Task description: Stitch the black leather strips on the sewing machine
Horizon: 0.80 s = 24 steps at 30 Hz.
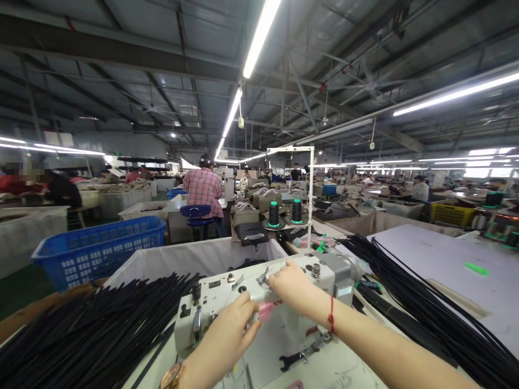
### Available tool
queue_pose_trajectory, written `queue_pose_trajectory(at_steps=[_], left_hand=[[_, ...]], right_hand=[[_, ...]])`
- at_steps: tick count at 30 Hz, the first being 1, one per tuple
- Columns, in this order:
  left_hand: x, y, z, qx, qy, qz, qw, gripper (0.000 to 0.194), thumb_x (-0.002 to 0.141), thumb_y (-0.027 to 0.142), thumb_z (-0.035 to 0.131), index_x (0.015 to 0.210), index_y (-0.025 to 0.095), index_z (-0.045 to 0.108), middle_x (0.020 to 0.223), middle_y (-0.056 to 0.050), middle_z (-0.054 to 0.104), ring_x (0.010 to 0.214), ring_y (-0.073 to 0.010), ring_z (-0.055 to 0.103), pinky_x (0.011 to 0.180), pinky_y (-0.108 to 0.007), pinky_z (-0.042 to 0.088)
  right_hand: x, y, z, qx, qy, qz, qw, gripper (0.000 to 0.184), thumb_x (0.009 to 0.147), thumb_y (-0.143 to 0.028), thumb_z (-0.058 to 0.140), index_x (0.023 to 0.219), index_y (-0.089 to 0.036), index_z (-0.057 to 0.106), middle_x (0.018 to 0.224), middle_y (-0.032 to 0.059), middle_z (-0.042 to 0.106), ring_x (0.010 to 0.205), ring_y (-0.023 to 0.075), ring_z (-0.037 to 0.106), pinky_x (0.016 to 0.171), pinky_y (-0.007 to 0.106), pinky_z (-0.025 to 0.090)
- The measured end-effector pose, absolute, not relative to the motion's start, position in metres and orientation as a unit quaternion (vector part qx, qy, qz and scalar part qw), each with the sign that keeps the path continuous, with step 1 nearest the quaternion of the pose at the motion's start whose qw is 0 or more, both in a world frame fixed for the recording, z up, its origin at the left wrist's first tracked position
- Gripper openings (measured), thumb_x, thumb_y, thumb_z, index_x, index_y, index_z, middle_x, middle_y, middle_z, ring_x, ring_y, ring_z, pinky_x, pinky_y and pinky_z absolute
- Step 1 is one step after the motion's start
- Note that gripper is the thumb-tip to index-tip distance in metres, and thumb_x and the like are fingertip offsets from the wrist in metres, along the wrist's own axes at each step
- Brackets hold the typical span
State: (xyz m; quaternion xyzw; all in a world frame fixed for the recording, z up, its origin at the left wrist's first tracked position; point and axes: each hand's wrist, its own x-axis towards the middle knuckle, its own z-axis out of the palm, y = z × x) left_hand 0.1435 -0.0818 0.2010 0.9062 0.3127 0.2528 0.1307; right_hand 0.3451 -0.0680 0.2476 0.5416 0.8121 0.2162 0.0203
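Observation:
A white sewing machine (292, 319) stands right in front of me. My right hand (294, 286) reaches over its top, fingers bent and closed at a small metal fitting (263, 276); what they pinch is hidden. My left hand (231, 327) is at the front face of the machine head, with thumb and fingers curled towards each other. Whatever lies between them is too small to name. Just beside those fingertips is a pink patch (266, 310) on the machine. Lower on the machine lies a dark open-ended wrench (298, 357).
Long black strips (81, 329) are heaped at the left, with another bundle of black strips (430, 302) at the right. Two black thread cones (274, 214) stand behind the machine. A blue basket (101, 243) is further left. A person in a plaid shirt (203, 186) sits ahead.

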Motion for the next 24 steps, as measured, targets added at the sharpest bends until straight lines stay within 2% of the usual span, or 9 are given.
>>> queue_pose_trajectory(at_steps=[3, 7, 11, 16, 18, 22, 24], left_hand=[[0.144, -0.086, 0.206, 0.909, 0.321, 0.237, 0.118, 0.015, 0.091, 0.019, 0.046, 0.096, 0.019, 0.061, 0.095, -0.006, 0.054, 0.085, -0.0192, 0.058, 0.08, -0.03, 0.045], [0.145, -0.09, 0.213, 0.913, 0.325, 0.225, 0.106, 0.017, 0.09, 0.018, 0.046, 0.099, 0.019, 0.061, 0.095, -0.005, 0.054, 0.083, -0.0183, 0.057, 0.078, -0.029, 0.045], [0.145, -0.09, 0.213, 0.912, 0.327, 0.224, 0.103, 0.016, 0.089, 0.018, 0.047, 0.098, 0.019, 0.061, 0.094, -0.005, 0.054, 0.079, -0.0173, 0.057, 0.075, -0.029, 0.045], [0.142, -0.089, 0.214, 0.909, 0.325, 0.235, 0.117, 0.018, 0.092, 0.022, 0.045, 0.096, 0.019, 0.062, 0.092, -0.006, 0.055, 0.083, -0.0183, 0.056, 0.079, -0.029, 0.046], [0.141, -0.089, 0.214, 0.908, 0.322, 0.241, 0.121, 0.018, 0.092, 0.022, 0.045, 0.096, 0.019, 0.062, 0.092, -0.006, 0.054, 0.083, -0.0184, 0.056, 0.08, -0.03, 0.046], [0.14, -0.088, 0.213, 0.908, 0.319, 0.242, 0.121, 0.017, 0.091, 0.021, 0.045, 0.094, 0.019, 0.062, 0.091, -0.005, 0.054, 0.082, -0.0184, 0.057, 0.078, -0.03, 0.045], [0.142, -0.088, 0.213, 0.91, 0.318, 0.239, 0.119, 0.016, 0.091, 0.021, 0.046, 0.095, 0.019, 0.061, 0.091, -0.005, 0.053, 0.081, -0.0183, 0.057, 0.077, -0.03, 0.045]], right_hand=[[0.365, -0.06, 0.25, 0.582, 0.785, 0.213, 0.013, 0.017, 0.084, -0.01, 0.051, 0.084, -0.014, 0.067, 0.08, 0.0136, 0.073, 0.075, 0.0235, 0.068, 0.084, 0.037, 0.04], [0.361, -0.035, 0.258, 0.585, 0.784, 0.205, 0.001, 0.017, 0.085, -0.01, 0.049, 0.086, -0.013, 0.066, 0.088, 0.0146, 0.073, 0.084, 0.0236, 0.068, 0.082, 0.034, 0.038], [0.332, -0.047, 0.261, 0.555, 0.806, 0.208, -0.019, 0.015, 0.089, -0.015, 0.049, 0.09, -0.015, 0.063, 0.091, 0.0113, 0.072, 0.086, 0.0226, 0.067, 0.079, 0.033, 0.038], [0.343, -0.094, 0.255, 0.533, 0.833, 0.149, -0.014, 0.015, 0.091, -0.024, 0.051, 0.099, -0.019, 0.062, 0.084, 0.0054, 0.073, 0.078, 0.0204, 0.068, 0.064, 0.027, 0.038], [0.363, -0.101, 0.254, 0.566, 0.813, 0.136, 0.0, 0.019, 0.091, -0.02, 0.049, 0.101, -0.019, 0.065, 0.083, 0.007, 0.074, 0.078, 0.021, 0.068, 0.062, 0.026, 0.039], [0.389, -0.078, 0.257, 0.617, 0.774, 0.143, 0.016, 0.019, 0.086, -0.012, 0.052, 0.086, -0.014, 0.07, 0.085, 0.0141, 0.074, 0.081, 0.0254, 0.07, 0.066, 0.028, 0.042], [0.385, -0.057, 0.262, 0.627, 0.764, 0.149, 0.015, 0.018, 0.085, -0.012, 0.053, 0.085, -0.013, 0.07, 0.088, 0.0157, 0.073, 0.086, 0.0264, 0.07, 0.068, 0.028, 0.044]])
